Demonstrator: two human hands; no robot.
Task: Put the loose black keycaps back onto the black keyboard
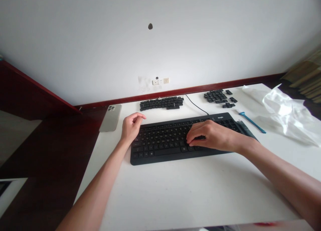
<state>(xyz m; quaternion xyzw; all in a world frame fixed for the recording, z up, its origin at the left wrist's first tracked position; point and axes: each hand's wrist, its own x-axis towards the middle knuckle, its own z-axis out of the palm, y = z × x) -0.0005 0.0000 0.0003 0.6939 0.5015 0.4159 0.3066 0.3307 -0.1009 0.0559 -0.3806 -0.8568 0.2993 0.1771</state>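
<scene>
Currently the work in hand appears to be key-level servicing of the black keyboard (175,140), which lies at the centre of the white table (175,191), its cable (197,106) running off toward 12 o'clock.

Right hand (210,134): palm down over the right-centre key rows, fingers curled, fingertips (191,141) pressed onto the keys. Whether a loose key sits under them cannot be told; the hand covers that spot.

Left hand (130,126): resting at the keyboard's 9 o'clock end, near its far corner, fingers loosely curled and half closed, gripping nothing visible. It seems to steady the board.

Surrounding items:
- A long row of loose black keys (162,103) lies at 12 o'clock from the keyboard, near the wall.
- A second cluster of loose keys (218,97) lies at 1 o'clock.
- A blue tool (252,122) lies at 2 o'clock, just off the keyboard's right end.
- A clear plastic sheet (283,114) is at 3 o'clock, well apart.
- A phone (110,118) lies face down at 10 o'clock, at the table's left edge.

Step assessment: the keyboard shows keys in place across its visible rows while spare keys remain set out beyond it, so the step is judged to be pressing or seating a key under the right fingertips. The next move calls for firm, straight downward pressure with the left hand bracing the board.
</scene>
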